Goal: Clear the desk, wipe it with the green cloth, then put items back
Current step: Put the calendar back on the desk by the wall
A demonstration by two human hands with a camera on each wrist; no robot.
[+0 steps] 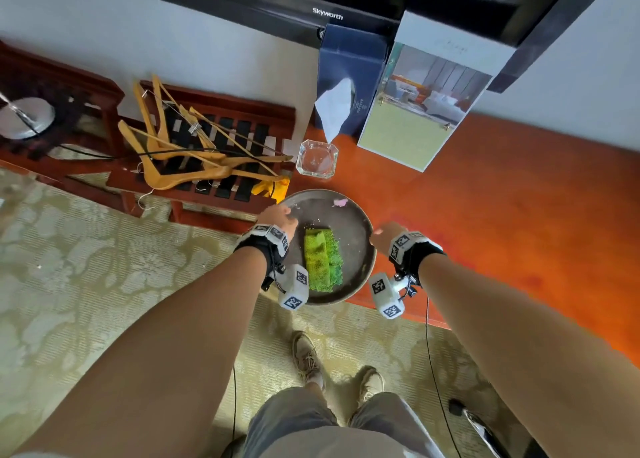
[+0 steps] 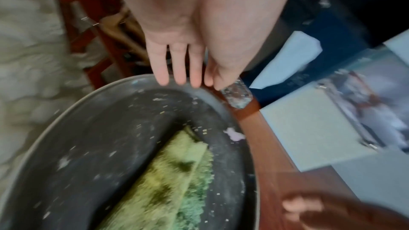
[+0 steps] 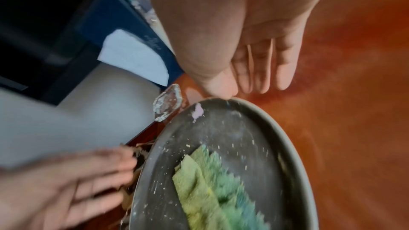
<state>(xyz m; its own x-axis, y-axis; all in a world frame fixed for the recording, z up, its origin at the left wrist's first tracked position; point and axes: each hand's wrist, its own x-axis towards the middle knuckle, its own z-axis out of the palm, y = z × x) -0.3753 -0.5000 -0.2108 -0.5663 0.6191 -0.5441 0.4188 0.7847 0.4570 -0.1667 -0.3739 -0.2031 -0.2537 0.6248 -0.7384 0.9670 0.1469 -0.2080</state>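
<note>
At the near left corner of the orange-red surface [image 1: 485,215], a round grey tray [image 1: 349,222] is seen lying partly over the edge, its floor speckled with pale crumbs and a small pink scrap [image 1: 340,202] at its far side. The folded green cloth [image 1: 322,259] is laid inside the tray, toward its near half, untouched by either hand. The left hand [image 1: 277,217] is held at the tray's left rim; in the left wrist view its fingers [image 2: 179,71] are shown straight and close together, their tips at or just above the rim, so the grip is loose and nothing is clasped. The right hand [image 1: 382,236] is placed at the tray's right rim; in the right wrist view its fingers [image 3: 261,73] are extended and relaxed with the thumb tip just at the rim, and no object is enclosed. Whether either hand actually touches the rim cannot be told, as both wrist views are blurred. Just beyond the tray, a clear glass ashtray [image 1: 317,159] is set on the surface. Farther back, a dark blue tissue box [image 1: 349,63] with a white tissue [image 1: 334,106] drawn out is stood against the wall, and a tilted display card [image 1: 426,104] is propped just to its right. To the left of the surface, wooden hangers [image 1: 180,153] are piled on a slatted wooden rack [image 1: 214,111].
</note>
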